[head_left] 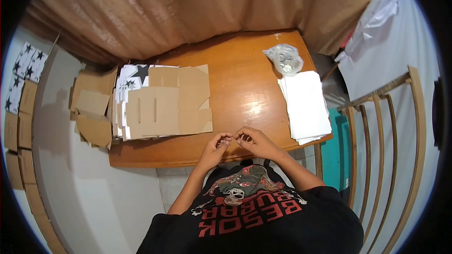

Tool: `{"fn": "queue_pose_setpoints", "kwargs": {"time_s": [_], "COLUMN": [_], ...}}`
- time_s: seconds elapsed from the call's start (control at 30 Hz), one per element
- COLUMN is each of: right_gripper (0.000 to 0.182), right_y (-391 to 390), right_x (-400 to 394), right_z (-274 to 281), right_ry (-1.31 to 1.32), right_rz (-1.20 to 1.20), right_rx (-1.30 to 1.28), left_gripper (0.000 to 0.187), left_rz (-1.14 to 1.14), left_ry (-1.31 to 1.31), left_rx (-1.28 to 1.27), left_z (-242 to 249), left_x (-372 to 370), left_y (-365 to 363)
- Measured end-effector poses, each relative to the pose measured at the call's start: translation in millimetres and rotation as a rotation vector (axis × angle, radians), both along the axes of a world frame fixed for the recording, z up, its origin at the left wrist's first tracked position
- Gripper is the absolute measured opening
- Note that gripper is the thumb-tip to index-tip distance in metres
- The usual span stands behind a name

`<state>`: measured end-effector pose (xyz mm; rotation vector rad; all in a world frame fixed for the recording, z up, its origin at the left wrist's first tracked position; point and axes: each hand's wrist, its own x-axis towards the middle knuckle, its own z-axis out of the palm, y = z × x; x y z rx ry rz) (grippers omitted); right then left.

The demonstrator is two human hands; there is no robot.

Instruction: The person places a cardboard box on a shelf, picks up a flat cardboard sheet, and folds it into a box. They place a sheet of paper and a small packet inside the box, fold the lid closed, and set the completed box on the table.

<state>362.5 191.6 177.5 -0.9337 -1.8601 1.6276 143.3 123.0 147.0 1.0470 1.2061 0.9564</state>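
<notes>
My left hand (219,144) and my right hand (253,141) are close together over the front edge of the orange-brown wooden table (235,84). Fingers on both are curled, with the fingertips almost meeting. Whatever may be between them is too small to make out. To the left lies a pile of flat brown cardboard pieces (165,108), some white with black stars (141,73). On the right are a stack of white sheets (308,108) and, behind it, a clear plastic bag (286,59) with small silvery contents.
Folded cardboard (92,103) overhangs the table's left end. Brown curtains (212,4) hang behind the table. A wooden rack (379,160) stands at the right beside a teal panel (335,155). Stacked boxes (23,127) line the far left.
</notes>
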Motion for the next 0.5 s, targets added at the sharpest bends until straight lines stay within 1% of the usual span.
{"fn": "queue_pose_setpoints", "kwargs": {"time_s": [0.07,0.13,0.2,0.27,0.3,0.33,0.4,0.5], "right_gripper": [0.026,0.028,0.03,0.037,0.037,0.039,0.041,0.038], "right_y": [12,17,22,22,21,20,14,9], "right_x": [-3,-9,-18,-29,-36,-41,-51,-74], "right_z": [-9,-19,-33,-52,-60,-68,-71,-73], "right_ry": [-0.092,-0.13,-0.168,-0.176,-0.181,-0.238,-0.31,-0.349], "right_rz": [0.103,0.156,0.201,0.282,0.29,0.339,0.381,0.412], "right_rx": [0.018,0.011,0.011,-0.107,-0.105,-0.148,-0.184,-0.102], "left_gripper": [0.026,0.026,0.025,0.025,0.025,0.025,0.024,0.025], "left_rz": [0.046,0.087,0.099,0.104,0.089,0.09,0.131,0.167], "left_ry": [0.01,0.012,0.117,0.126,0.136,0.13,-0.044,-0.038], "left_rx": [-0.035,-0.069,-0.123,-0.128,-0.129,-0.127,-0.313,-0.318], "left_z": [-10,-24,-41,-58,-69,-81,-96,-110], "left_x": [-7,-17,-30,-43,-51,-59,-73,-92], "left_y": [-3,-8,-14,-20,-23,-24,-22,-16]}}
